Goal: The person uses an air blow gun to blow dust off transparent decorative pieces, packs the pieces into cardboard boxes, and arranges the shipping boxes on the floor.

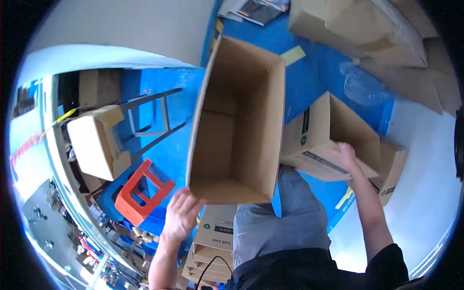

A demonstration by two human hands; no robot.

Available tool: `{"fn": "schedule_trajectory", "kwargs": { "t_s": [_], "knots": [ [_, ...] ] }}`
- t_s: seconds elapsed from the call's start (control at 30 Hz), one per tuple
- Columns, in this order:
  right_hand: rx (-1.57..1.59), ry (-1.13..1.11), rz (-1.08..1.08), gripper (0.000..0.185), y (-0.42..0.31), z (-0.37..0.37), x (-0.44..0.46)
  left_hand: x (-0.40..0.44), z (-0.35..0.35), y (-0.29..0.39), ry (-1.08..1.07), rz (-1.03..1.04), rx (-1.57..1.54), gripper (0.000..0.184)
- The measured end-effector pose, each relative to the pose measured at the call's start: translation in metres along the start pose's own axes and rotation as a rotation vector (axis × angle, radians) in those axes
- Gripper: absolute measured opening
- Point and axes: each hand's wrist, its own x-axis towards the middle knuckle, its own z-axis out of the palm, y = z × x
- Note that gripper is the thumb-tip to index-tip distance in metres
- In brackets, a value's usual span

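Note:
A tall cardboard box stands in front of my legs, its open top facing me and its inside bare. At its near left corner is my left hand, fingers bent against the rim. To the right, a second open cardboard box with printed labels is tilted. My right hand is closed over its near edge. The fingertips inside that box are hidden.
Another box lies behind the right one. Stacked cartons stand beside my left leg. An orange stool, a metal frame and a pale box are on the left. Clear plastic lies on the blue floor.

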Motion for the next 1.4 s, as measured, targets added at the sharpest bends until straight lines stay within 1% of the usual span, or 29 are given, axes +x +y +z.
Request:
{"fn": "schedule_trajectory", "kwargs": {
  "t_s": [0.03,0.07,0.1,0.13,0.17,0.23,0.33,0.37,0.43,0.47,0.5,0.57,0.6,0.63,0.7,0.73,0.77,0.8,0.83,0.9,0.97,1.0,1.07,1.1,1.13,1.2,1.23,1.3,1.4],
  "knots": [
    [0.034,-0.009,-0.014,0.047,-0.009,0.001,-0.014,-0.019,-0.010,0.007,0.012,-0.014,0.024,0.033],
    [0.279,-0.018,0.026,0.041,0.014,0.036,-0.024,-0.044,-0.017,0.010,0.012,-0.015,0.017,0.034],
    [0.319,-0.060,0.020,0.036,0.010,0.039,-0.029,-0.067,-0.028,0.021,0.001,-0.046,-0.003,0.034],
    [0.359,-0.102,0.017,0.030,-0.011,0.028,-0.037,-0.084,-0.044,0.033,0.022,-0.093,-0.044,0.035],
    [0.191,-0.166,-0.021,0.025,-0.029,0.016,-0.047,-0.103,-0.058,0.045,0.042,-0.148,-0.082,0.035],
    [0.206,-0.195,0.140,0.021,-0.095,-0.024,-0.078,-0.150,-0.086,0.071,0.108,-0.237,-0.122,0.033],
    [0.138,-0.198,0.088,0.022,-0.124,-0.021,-0.097,-0.219,-0.106,0.101,0.223,-0.357,-0.072,0.033],
    [0.048,-0.190,0.043,0.022,-0.117,0.001,-0.086,-0.226,-0.116,0.115,0.249,-0.374,-0.052,0.032],
    [-0.022,-0.177,-0.039,0.026,-0.131,0.012,-0.084,-0.252,-0.138,0.150,0.286,-0.436,-0.028,0.031],
    [-0.033,-0.216,-0.065,0.028,-0.137,0.016,-0.078,-0.266,-0.147,0.168,0.330,-0.471,-0.004,0.028],
    [-0.037,-0.243,-0.084,0.031,-0.140,0.021,-0.067,-0.281,-0.158,0.188,0.396,-0.542,0.022,0.028],
    [-0.043,-0.238,-0.120,0.034,-0.168,0.019,-0.059,-0.328,-0.178,0.229,0.537,-0.623,0.051,0.028],
    [-0.049,-0.228,-0.139,0.036,-0.170,0.015,-0.059,-0.341,-0.190,0.254,0.611,-0.721,0.054,0.024],
    [-0.058,-0.215,-0.150,0.037,-0.176,0.007,-0.063,-0.361,-0.193,0.268,0.695,-0.772,0.074,0.021],
    [-0.077,-0.277,-0.117,0.039,-0.194,-0.014,-0.059,-0.374,-0.207,0.301,0.861,-0.871,0.091,0.016],
    [-0.078,-0.309,-0.101,0.039,-0.208,-0.020,-0.056,-0.381,-0.209,0.312,0.941,-0.885,0.100,0.015],
    [-0.066,-0.330,-0.100,0.041,-0.229,-0.025,-0.050,-0.390,-0.214,0.308,1.017,-0.901,0.100,0.014],
    [-0.054,-0.348,-0.098,0.042,-0.226,-0.023,-0.047,-0.401,-0.213,0.315,1.095,-0.913,0.096,0.013],
    [-0.048,-0.365,-0.091,0.044,-0.219,-0.019,-0.046,-0.414,-0.213,0.319,1.113,-0.973,0.124,0.012],
    [-0.045,-0.313,-0.099,0.046,-0.213,-0.009,-0.045,-0.449,-0.211,0.320,1.157,-1.097,0.164,0.011],
    [-0.132,-0.271,-0.099,0.051,-0.212,-0.002,-0.051,-0.491,-0.205,0.314,1.180,-1.197,0.221,0.013],
    [-0.189,-0.222,-0.142,0.051,-0.216,0.001,-0.052,-0.504,-0.204,0.312,1.299,-1.289,0.133,0.015],
    [-0.291,-0.155,-0.188,0.053,-0.206,0.019,-0.061,-0.570,-0.189,0.308,1.327,-1.402,0.184,0.015],
    [-0.174,-0.365,0.001,0.041,-0.207,0.025,-0.057,-0.607,-0.186,0.300,1.313,-1.446,0.193,0.016],
    [-0.181,-0.371,0.055,0.046,-0.197,0.036,-0.051,-0.637,-0.183,0.297,1.338,-1.486,0.187,0.015],
    [-0.223,-0.325,0.116,0.042,-0.271,-0.020,-0.106,-0.675,-0.192,0.291,1.393,-1.608,0.121,0.014],
    [-0.243,-0.317,0.096,0.042,-0.289,-0.025,-0.111,-0.706,-0.189,0.286,1.377,-1.559,0.201,0.013],
    [-0.316,-0.277,0.023,0.042,-0.327,-0.029,-0.124,-0.736,-0.201,0.270,1.497,-1.568,0.190,0.012],
    [-0.496,-0.189,-0.106,0.038,-0.386,-0.030,-0.122,-0.781,-0.212,0.235,1.409,-1.592,0.350,0.012]
  ]
}}
